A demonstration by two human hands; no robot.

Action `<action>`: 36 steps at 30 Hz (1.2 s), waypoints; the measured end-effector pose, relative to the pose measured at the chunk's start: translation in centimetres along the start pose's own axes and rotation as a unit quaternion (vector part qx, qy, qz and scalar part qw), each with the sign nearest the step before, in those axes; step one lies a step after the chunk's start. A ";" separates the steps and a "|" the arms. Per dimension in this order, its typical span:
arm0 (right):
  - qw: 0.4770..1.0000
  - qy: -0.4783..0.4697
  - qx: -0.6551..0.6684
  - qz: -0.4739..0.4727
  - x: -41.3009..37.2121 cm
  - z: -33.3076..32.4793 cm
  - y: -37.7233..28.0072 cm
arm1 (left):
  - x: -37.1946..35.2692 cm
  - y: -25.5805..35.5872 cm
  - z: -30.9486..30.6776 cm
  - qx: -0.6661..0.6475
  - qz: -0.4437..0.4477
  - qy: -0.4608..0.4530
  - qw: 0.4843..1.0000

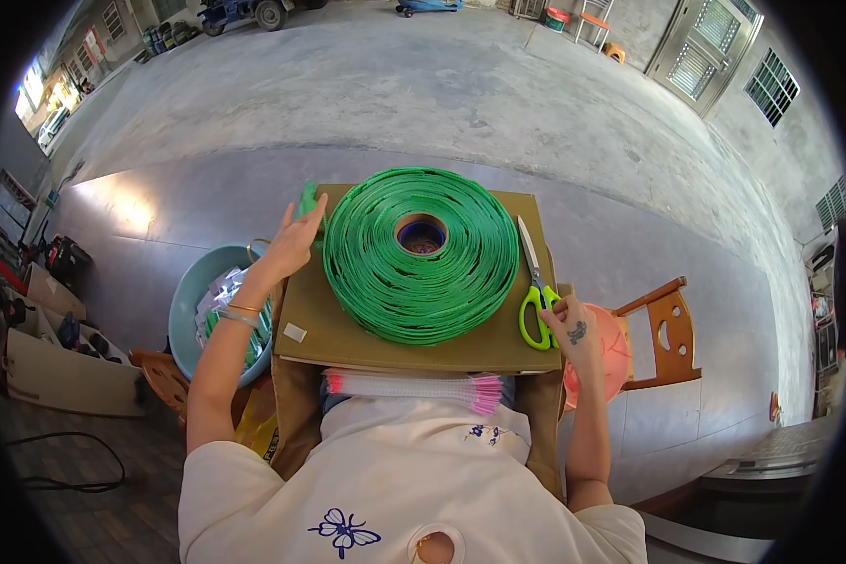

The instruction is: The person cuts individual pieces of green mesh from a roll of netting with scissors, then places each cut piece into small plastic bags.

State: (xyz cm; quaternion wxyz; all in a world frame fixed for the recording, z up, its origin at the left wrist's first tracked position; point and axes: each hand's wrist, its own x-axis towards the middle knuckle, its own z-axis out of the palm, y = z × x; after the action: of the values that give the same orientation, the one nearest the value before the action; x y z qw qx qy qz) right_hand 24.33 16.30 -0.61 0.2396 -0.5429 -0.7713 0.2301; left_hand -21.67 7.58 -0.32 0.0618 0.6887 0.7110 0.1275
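**Strip end pinched, roll hardly used**

The left hand [294, 237], left of centre, pinches the loose end of a green strip [307, 199] at the edge of the roll [385, 282], which lies flat mid-frame on a cardboard board [348, 331]. The right hand [573, 326] rests curled beside the scissors [533, 287] at right; whether it grips them I cannot tell. The roll looks almost full, while the basin [190, 293] at left holds some pieces, so most seems left.

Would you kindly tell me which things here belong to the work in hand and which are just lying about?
In use: left hand holding the green strip; green roll; scissors beside right hand; cardboard top; blue basin of cut pieces.
Lying about: wooden chair; pink tub; box on the floor.
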 end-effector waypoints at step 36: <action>0.995 -0.002 -0.100 -0.012 0.3 1.1 -0.3 | -9.6 5.5 -4.1 0.020 0.044 -0.104 0.993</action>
State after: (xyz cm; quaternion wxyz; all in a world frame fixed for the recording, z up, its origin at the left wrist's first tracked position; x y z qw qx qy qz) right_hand 23.34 16.41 -1.30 0.1854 -0.5546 -0.7973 0.1497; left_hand -17.08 -2.28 4.26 0.1158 0.7301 0.6721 0.0438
